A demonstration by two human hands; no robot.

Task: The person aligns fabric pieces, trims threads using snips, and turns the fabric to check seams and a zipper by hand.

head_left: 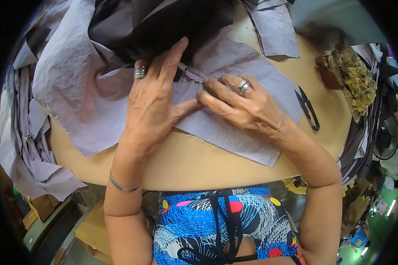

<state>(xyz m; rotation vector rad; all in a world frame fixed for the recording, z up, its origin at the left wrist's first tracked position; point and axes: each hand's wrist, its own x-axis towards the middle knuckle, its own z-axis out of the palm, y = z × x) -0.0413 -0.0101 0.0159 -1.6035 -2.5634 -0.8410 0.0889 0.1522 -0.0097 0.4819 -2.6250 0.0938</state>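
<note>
A pale lavender-grey piece of cloth (252, 141) lies across the wooden table, with a folded strip or seam near its middle. Pressed on this cloth is my left hand (152, 95), fingers stretched forward and thumb out to the side; rings and a bangle show on that arm. My right hand (241, 101) has its fingers bent and pinched on the cloth close to the left thumb. Dark brown cloth (163, 26) is bunched just beyond my left fingertips. Black thread snips (309, 108) rest on the table to the right of my right hand.
The wooden table (172, 165) has a rounded front edge at my body. Layered fabric (22, 128) hangs over its left side. Another grey piece (276, 31) lies at the back. A reddish-brown pot (327, 73) with a yellowish bundle (356, 79) stands at right.
</note>
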